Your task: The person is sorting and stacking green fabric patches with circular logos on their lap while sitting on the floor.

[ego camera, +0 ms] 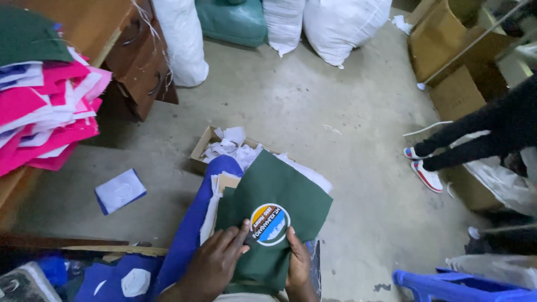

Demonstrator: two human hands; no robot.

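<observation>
Green fabric piece [285, 193]: it lies on your lap over blue cloth [193, 223], above the concrete floor [291, 100]; its long axis runs from your body up and to the right, away from you.
Round patch [269, 224]: it faces up near the lower edge, kept in your view.
Left hand [215, 265]: your grip is loose, fingers flat on the fabric beside the patch, steadying it.
Right hand [298, 263]: your grip pinches the fabric edge under the patch, thumb on top.
Surroundings: a scrap box [202, 146] ahead; pink and white cut pieces [45, 112] stacked on the desk [89, 22], within reach.
</observation>
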